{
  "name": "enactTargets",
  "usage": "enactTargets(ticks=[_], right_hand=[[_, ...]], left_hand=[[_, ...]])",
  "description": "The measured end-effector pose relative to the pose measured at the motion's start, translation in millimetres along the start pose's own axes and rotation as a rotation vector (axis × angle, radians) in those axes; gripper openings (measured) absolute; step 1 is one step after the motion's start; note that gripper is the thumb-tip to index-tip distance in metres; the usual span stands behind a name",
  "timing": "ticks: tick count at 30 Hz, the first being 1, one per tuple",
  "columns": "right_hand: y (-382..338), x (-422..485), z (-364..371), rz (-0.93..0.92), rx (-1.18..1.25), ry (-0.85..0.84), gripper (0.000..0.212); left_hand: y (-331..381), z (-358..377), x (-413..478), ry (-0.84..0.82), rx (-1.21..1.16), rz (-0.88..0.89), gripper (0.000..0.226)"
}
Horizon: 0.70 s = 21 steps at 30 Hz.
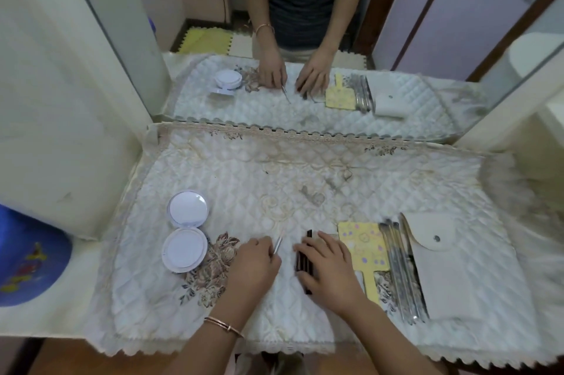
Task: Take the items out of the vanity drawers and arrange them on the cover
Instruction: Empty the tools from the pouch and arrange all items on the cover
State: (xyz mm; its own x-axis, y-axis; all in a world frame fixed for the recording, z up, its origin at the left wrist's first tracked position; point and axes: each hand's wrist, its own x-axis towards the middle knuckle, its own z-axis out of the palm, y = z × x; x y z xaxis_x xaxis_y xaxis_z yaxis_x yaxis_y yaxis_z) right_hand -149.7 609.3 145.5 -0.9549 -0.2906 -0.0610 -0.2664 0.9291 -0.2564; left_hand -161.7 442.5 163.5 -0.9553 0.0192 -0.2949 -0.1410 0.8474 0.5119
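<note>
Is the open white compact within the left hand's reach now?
Probably yes: the compact lies just beside the left hand, only bare cover between, though that hand pinches a thin tool.

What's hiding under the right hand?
Dark slim sticks lie under the right hand on the cover; their ends poke out. The hand hides how many there are.

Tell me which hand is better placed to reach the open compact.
Left, probably. The compact lies just beside the left hand, though it pinches a thin silver tool. The right hand rests on dark sticks, farther away.
</note>
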Motion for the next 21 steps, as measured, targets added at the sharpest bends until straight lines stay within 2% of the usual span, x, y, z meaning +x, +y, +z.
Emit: enactTargets(ticks=[7,10,16,21], right_hand=[[7,-6,4,0.030,0.133,0.055,0.061],[8,-7,3,0.051,0.072,0.032,0.056],[8,-9,5,0.054,-0.030,0.089,0.054],[10,-11,6,0.060,-0.020,0.112,0.054]], left_hand=[[22,14,-6,-0.042,0.073,0.018,0.019],[23,18,-12,0.001,0.066,0.041,0.025],[11,9,-13,0.082,-0.002,0.065,0.017],[1,7,-5,0.029,-0.047,0.133,0.026]])
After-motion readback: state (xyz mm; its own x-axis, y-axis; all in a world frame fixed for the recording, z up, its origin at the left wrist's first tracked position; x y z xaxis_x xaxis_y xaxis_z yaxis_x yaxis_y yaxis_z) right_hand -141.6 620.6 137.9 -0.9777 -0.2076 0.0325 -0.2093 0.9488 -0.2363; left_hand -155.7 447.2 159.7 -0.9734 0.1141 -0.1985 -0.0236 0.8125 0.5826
